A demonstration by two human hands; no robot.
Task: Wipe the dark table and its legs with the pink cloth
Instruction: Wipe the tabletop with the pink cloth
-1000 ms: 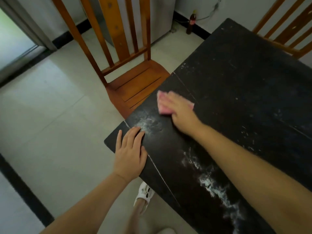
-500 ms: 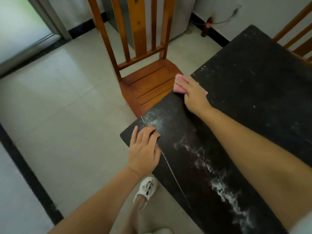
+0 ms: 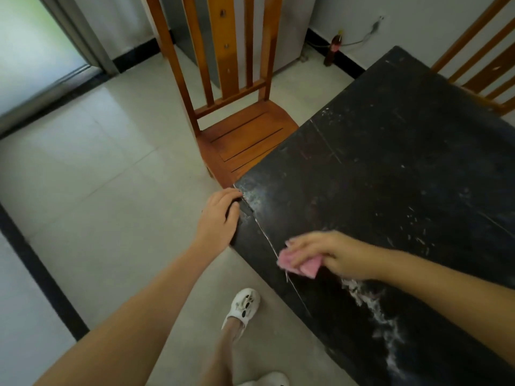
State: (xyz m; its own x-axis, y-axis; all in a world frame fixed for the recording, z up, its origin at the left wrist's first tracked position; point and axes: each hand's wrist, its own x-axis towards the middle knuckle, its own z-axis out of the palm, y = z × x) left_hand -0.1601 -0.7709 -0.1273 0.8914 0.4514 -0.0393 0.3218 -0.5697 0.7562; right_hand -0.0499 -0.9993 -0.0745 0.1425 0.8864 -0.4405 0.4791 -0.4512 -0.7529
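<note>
Right hand (image 3: 328,253) fingers grasp pink cloth (image 3: 302,263) on dark table (image 3: 390,168) near its front edge; left hand (image 3: 220,221) fingers curl over table's corner, gripping it.

Home dining area: pale tiled floor (image 3: 83,176), slatted wooden chair (image 3: 239,129) pushed to a dark table (image 3: 404,168), soda bottle (image 3: 333,50) by the wall, doorway at left.
</note>
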